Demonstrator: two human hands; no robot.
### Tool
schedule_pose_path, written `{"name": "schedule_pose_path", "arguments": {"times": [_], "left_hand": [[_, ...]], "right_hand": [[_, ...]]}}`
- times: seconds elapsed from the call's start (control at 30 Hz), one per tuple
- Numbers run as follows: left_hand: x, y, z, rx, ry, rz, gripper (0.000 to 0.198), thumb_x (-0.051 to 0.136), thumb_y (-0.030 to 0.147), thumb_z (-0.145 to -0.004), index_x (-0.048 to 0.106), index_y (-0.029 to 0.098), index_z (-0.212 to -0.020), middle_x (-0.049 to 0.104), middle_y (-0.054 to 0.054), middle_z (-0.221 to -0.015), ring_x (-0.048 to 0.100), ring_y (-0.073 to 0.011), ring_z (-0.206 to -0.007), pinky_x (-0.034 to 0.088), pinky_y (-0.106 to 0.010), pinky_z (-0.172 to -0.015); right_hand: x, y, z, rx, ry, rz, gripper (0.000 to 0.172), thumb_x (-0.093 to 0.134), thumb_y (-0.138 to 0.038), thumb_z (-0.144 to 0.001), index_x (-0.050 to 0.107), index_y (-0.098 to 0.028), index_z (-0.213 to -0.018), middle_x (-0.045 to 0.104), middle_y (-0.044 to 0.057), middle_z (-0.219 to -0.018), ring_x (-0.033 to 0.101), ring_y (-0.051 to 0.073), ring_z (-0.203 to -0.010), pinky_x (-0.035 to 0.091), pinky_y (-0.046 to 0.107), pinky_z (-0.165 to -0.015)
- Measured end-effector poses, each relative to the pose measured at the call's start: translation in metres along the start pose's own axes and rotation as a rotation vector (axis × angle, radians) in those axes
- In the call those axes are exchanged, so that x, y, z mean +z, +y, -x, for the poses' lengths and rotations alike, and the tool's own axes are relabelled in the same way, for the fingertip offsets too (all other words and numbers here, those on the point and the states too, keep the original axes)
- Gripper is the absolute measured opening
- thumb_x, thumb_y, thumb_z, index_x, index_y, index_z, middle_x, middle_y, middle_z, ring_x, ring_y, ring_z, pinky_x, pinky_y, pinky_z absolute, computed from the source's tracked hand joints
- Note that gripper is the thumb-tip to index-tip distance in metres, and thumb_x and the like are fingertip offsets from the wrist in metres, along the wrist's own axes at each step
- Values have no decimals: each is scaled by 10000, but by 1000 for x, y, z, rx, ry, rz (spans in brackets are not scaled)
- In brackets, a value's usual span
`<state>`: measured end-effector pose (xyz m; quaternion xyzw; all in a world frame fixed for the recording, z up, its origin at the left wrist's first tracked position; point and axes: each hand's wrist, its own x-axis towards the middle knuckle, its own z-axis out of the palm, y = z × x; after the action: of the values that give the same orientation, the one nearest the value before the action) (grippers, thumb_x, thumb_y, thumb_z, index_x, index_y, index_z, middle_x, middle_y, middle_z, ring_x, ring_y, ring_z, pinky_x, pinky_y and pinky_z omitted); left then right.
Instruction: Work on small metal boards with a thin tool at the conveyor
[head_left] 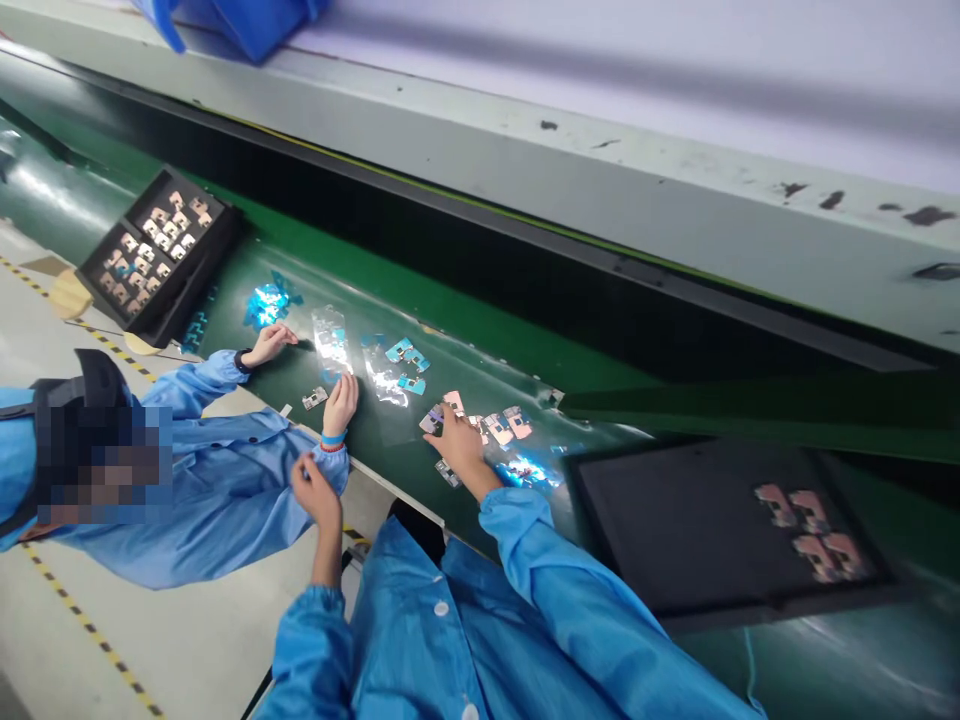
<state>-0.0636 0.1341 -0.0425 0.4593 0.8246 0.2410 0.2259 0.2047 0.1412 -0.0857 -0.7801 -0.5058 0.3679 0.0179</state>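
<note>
My right hand (459, 442) reaches over the bench, its thumb and forefinger at the edges of a small circuit board (432, 418). Several pinkish boards (498, 428) lie in a row just right of it, and one greyish board (448, 473) rests below the hand. My left hand (318, 492) is raised in front of the bench edge with its fingers curled together; whatever they may hold is too small to make out. Boards with blue film (409, 362) lie farther up. Crumpled shiny blue film (529, 472) is beside my right wrist.
A black tray (675, 520) with several boards (810, 530) stands on the right. At left, a co-worker's hands (341, 405) are over the bench near clear plastic strips (330, 340) and a blue film pile (268, 303). Another black tray (161, 255) holds many boards. A grey beam (480, 120) overhangs the back.
</note>
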Motion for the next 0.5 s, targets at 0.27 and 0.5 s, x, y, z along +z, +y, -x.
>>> {"name": "schedule_pose_path", "arguments": {"times": [0.27, 0.5], "left_hand": [[-5, -38, 111, -156, -519, 126, 332, 598, 457, -991, 671, 146, -902, 678, -12, -804, 654, -146, -692, 568, -316, -673], [17, 20, 102, -77, -609, 224, 433, 754, 497, -814, 707, 213, -1137, 738, -110, -1132, 673, -288, -1072, 554, -439, -893]], "right_hand": [[-11, -6, 5, -76, -66, -54, 591, 707, -312, -920, 490, -223, -1462, 710, 96, -1208, 682, 242, -1090, 513, 388, -978], [-27, 24, 70, 52, 3, -289, 430, 522, -366, -983, 614, -219, -1376, 773, 72, -983, 718, 231, -926, 521, 299, -835]]}}
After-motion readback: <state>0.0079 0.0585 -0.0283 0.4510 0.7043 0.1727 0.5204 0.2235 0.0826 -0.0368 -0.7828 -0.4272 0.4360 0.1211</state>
